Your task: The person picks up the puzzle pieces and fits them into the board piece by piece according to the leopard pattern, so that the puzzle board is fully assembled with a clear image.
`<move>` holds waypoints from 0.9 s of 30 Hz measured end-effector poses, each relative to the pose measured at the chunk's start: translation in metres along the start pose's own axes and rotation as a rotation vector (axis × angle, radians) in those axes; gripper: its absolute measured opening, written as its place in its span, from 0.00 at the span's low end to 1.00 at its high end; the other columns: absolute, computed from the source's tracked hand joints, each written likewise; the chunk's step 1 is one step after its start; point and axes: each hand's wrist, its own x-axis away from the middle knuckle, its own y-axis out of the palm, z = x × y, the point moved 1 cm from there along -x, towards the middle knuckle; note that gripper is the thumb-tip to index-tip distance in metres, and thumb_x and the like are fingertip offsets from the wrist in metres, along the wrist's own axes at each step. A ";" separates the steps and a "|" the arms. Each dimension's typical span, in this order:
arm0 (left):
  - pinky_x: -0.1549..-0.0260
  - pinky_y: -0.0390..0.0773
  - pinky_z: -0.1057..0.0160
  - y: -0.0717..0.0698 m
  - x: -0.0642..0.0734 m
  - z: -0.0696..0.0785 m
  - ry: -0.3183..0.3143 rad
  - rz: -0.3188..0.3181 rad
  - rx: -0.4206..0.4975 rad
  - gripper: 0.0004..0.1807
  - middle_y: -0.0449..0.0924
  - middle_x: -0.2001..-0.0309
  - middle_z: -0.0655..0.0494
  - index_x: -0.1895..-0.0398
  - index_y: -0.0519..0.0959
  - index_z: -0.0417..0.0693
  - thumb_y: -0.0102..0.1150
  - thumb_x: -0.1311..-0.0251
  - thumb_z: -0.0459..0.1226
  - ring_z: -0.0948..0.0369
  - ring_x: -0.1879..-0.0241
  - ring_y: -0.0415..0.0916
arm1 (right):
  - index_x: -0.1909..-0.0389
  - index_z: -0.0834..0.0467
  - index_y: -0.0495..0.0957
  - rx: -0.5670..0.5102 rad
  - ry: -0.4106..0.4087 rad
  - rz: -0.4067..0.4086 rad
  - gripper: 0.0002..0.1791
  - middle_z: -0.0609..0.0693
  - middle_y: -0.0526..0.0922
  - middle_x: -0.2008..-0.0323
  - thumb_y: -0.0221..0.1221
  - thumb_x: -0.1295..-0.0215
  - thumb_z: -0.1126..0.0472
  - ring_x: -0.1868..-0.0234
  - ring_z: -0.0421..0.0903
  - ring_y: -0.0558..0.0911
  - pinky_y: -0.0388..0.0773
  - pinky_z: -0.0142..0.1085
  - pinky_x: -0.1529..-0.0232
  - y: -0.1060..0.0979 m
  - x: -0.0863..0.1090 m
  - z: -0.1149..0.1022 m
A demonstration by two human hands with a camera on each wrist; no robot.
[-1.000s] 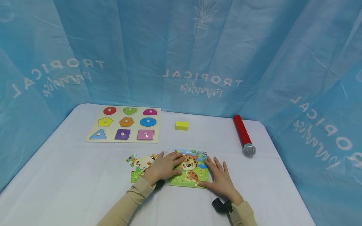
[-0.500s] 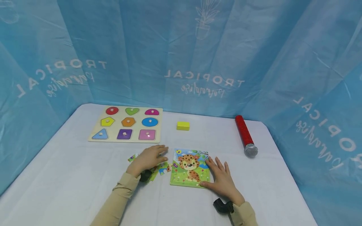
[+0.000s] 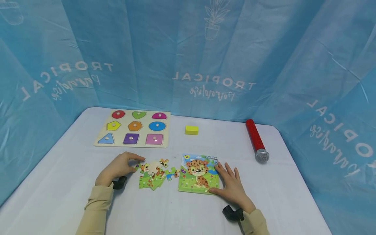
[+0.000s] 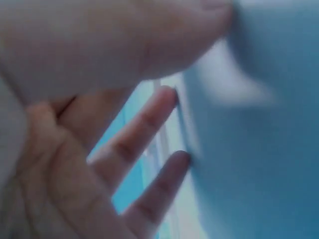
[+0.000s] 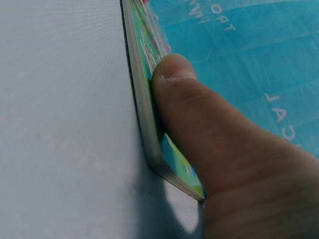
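A square leopard puzzle board (image 3: 198, 174) lies flat at the middle of the table. My right hand (image 3: 233, 187) rests at its right edge with fingers spread; in the right wrist view the thumb (image 5: 184, 94) presses on the board's face near a corner. To the left lies a loose pile of jigsaw pieces (image 3: 145, 181), some overlapping, one showing its plain back. One jigsaw piece (image 3: 172, 174) sits between pile and board. My left hand (image 3: 116, 168) is at the pile's left side, thumb and index apart close to its edge. The left wrist view shows its fingers (image 4: 157, 194) loosely extended at the tabletop.
A wooden shape board (image 3: 168, 143) with knobbed coloured shapes lies at the back left. Behind the leopard board sits a yellow block (image 3: 191, 130). A red microphone (image 3: 256, 138) lies at the right. Blue printed curtains (image 3: 152, 65) hang around the white table.
My left hand has come off the leopard board, passed over the pile and moved to its left side, and the separate piece now shows beside the pile. My right hand stays on the board.
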 end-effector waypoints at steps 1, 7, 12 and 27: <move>0.38 0.64 0.37 0.000 0.000 -0.001 0.001 0.012 0.006 0.23 0.81 0.46 0.43 0.48 0.82 0.44 0.66 0.51 0.24 0.39 0.38 0.68 | 0.28 0.54 0.62 0.002 -0.001 0.001 0.53 0.52 0.56 0.25 0.71 0.54 0.38 0.23 0.59 0.48 0.30 0.59 0.26 0.000 0.000 0.000; 0.56 0.77 0.54 -0.002 -0.001 -0.002 -0.012 0.088 0.059 0.19 0.80 0.60 0.47 0.53 0.81 0.40 0.68 0.52 0.25 0.51 0.59 0.75 | 0.28 0.54 0.62 -0.002 -0.003 0.009 0.52 0.53 0.57 0.25 0.71 0.54 0.39 0.23 0.59 0.48 0.31 0.60 0.27 -0.001 0.000 -0.002; 0.71 0.71 0.66 -0.008 -0.005 0.007 -0.012 0.224 0.127 0.13 0.72 0.70 0.52 0.54 0.81 0.41 0.64 0.44 0.28 0.58 0.68 0.70 | 0.29 0.54 0.63 -0.009 -0.018 0.024 0.52 0.53 0.57 0.25 0.71 0.54 0.39 0.23 0.60 0.49 0.31 0.60 0.27 0.000 0.001 -0.001; 0.79 0.74 0.67 0.083 -0.054 0.115 0.233 -0.081 0.310 0.15 0.78 0.69 0.54 0.50 0.79 0.40 0.63 0.40 0.32 0.61 0.75 0.73 | 0.29 0.54 0.63 0.002 -0.023 0.021 0.53 0.53 0.57 0.25 0.70 0.54 0.37 0.23 0.60 0.49 0.32 0.61 0.27 0.000 0.000 0.001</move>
